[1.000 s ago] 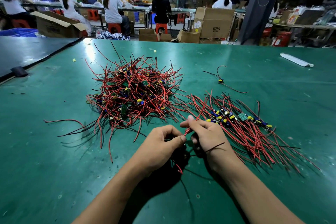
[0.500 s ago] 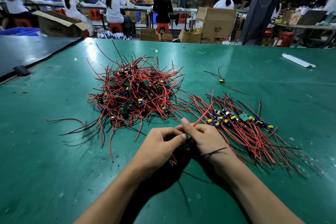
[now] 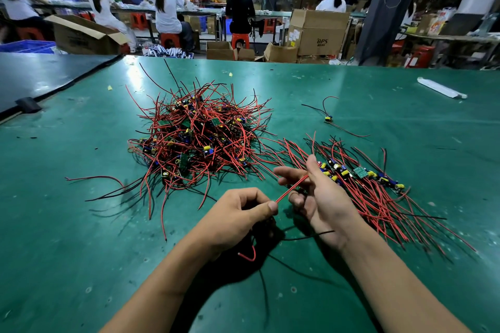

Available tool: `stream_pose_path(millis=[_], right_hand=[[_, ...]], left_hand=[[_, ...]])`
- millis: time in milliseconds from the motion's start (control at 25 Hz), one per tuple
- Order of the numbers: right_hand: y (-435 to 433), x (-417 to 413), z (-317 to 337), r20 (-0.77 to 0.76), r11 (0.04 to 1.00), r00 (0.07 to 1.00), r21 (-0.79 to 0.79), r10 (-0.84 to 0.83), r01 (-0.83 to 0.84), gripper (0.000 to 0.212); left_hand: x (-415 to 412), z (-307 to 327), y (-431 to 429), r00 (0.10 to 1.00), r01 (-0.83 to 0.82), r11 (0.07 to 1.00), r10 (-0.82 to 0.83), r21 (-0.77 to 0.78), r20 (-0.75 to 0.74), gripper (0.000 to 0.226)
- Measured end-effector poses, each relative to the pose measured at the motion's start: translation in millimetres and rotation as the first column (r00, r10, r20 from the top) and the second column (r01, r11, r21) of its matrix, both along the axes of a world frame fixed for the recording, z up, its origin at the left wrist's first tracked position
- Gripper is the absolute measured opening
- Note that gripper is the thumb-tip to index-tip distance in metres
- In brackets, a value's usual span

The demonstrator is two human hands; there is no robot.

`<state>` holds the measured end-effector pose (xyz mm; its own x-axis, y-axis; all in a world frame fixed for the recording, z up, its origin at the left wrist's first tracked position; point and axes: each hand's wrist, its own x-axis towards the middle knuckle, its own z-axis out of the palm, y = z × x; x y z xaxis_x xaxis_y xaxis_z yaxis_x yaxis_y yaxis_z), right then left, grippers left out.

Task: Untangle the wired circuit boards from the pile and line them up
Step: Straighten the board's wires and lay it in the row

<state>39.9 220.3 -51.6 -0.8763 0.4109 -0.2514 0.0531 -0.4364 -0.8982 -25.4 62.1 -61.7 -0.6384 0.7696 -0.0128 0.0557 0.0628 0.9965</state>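
A tangled pile (image 3: 200, 138) of small circuit boards with red and black wires lies at the middle of the green table. To its right, several boards (image 3: 359, 173) lie in a row with their wires fanned toward me. My left hand (image 3: 238, 213) pinches a red wire (image 3: 290, 189) between thumb and curled fingers. That wire runs up to my right hand (image 3: 319, 197), which holds a small board, mostly hidden, in its fingers. More red and black wire ends hang below both hands.
One lone board with wires (image 3: 328, 118) lies beyond the row. A white strip (image 3: 442, 88) sits at the far right. A dark mat (image 3: 40, 76) covers the table's left corner. Beyond the table edge, people sit at benches among cardboard boxes (image 3: 316, 32).
My hands have drawn apart: the left moved down and left, the right lifted and spread its fingers, and the red wire now stretches taut between them.
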Motion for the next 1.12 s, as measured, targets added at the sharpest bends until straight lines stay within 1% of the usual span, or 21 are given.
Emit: stream_pose_path(millis=[40,120,160,280,320,400,520,560,600,640,680,720,760,840,880,960,1040,1120], right_hand=[[2,1,1,-0.022,0.998,1.0,-0.058,0.016,-0.017,0.066],[4,1,1,-0.045,0.995,0.999,-0.096,0.014,-0.019,0.062],[4,0,0,-0.046,0.997,0.999,-0.071,-0.009,0.006,0.06],[0,-2,-5,-0.047,0.986,0.992,0.116,-0.117,0.122,0.054],[-2,-3,-6,-0.056,0.976,0.988,0.157,-0.142,0.149,0.054],[-4,-4,-7,-0.076,0.964,0.982,0.194,-0.171,0.183,0.055],[-6,-5,-6,-0.069,0.953,0.977,0.218,-0.201,0.211,0.057],[-7,-5,-4,-0.053,0.957,0.978,0.203,-0.199,0.206,0.06],[-6,-4,-3,-0.035,0.971,0.983,0.151,-0.181,0.184,0.064],[-6,-3,-1,-0.021,0.99,0.991,0.046,-0.134,0.135,0.067],[-5,-2,2,-0.024,0.993,0.997,-0.097,-0.068,0.066,0.069],[-4,1,5,-0.05,0.971,0.999,-0.237,-0.003,-0.008,0.069],[-3,3,8,-0.089,0.937,0.995,-0.342,0.049,-0.076,0.068],[0,7,10,-0.167,0.885,0.979,-0.431,0.113,-0.176,0.062],[1,7,10,-0.186,0.878,0.975,-0.437,0.125,-0.196,0.06],[-2,6,9,-0.165,0.9,0.979,-0.398,0.118,-0.176,0.059],[-4,2,4,-0.111,0.942,0.989,-0.31,0.096,-0.126,0.063],[-7,-1,0,-0.082,0.967,0.992,-0.228,0.093,-0.109,0.07]], left_hand=[[-1,1,0,1.0,0.008,1.0,-0.008,0.0,0.004,0.015],[-3,2,-1,1.0,0.015,1.0,-0.015,0.004,0.005,0.015],[-4,1,-2,1.0,0.013,1.0,-0.013,0.003,0.003,0.015],[-6,0,-4,1.0,0.004,1.0,-0.004,-0.005,0.017,0.018],[-8,0,-5,0.999,0.008,1.0,-0.007,-0.004,0.035,0.018],[-13,1,-8,0.997,0.027,1.0,-0.027,0.005,0.077,0.015],[-17,4,-12,0.994,0.055,0.998,-0.055,0.006,0.097,0.014],[-17,4,-13,0.993,0.065,0.998,-0.065,0.005,0.101,0.014],[-17,5,-13,0.991,0.075,0.997,-0.076,0.007,0.112,0.014],[-17,5,-14,0.987,0.084,0.996,-0.085,0.014,0.136,0.014],[-17,7,-14,0.98,0.09,0.996,-0.092,0.023,0.177,0.014],[-17,8,-15,0.969,0.093,0.995,-0.099,0.035,0.227,0.012],[-18,9,-17,0.956,0.097,0.994,-0.106,0.048,0.273,0.011],[-19,10,-19,0.941,0.109,0.992,-0.122,0.058,0.315,0.009],[-19,10,-19,0.939,0.109,0.992,-0.121,0.056,0.321,0.009],[-19,11,-18,0.935,0.073,0.996,-0.084,0.047,0.345,0.009],[-18,11,-16,0.926,0.001,0.999,-0.013,0.032,0.378,0.01],[-18,11,-13,0.909,-0.11,0.994,0.094,0.017,0.406,0.009]])
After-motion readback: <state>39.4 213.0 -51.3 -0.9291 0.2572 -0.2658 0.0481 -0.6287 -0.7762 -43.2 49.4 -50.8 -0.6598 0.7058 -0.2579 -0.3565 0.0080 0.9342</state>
